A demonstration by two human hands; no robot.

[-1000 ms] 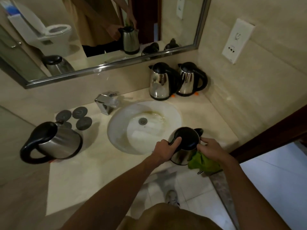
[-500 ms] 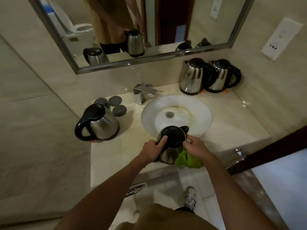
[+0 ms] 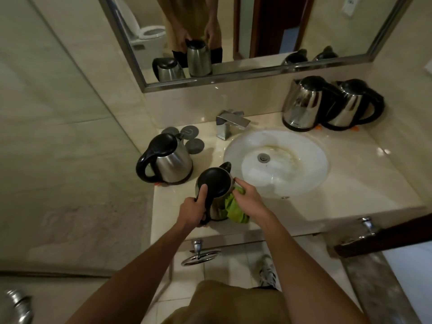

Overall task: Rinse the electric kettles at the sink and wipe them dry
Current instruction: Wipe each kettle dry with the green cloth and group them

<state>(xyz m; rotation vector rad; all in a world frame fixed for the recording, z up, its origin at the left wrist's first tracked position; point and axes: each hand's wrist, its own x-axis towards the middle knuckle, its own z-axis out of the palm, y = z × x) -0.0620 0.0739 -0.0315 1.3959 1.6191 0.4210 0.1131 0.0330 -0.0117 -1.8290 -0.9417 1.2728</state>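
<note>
The left hand (image 3: 191, 210) grips the black handle of the steel electric kettle with black lid (image 3: 216, 185), beside the white round sink (image 3: 304, 183); the right hand (image 3: 247, 202) presses a crumpled green cloth (image 3: 235, 210) on its side

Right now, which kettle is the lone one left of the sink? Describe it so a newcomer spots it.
Start at the white sink, go left past the chrome faucet. The steel kettle with black lid stands alone by three grey discs; no hand touches it, unlike the held kettle.
</note>
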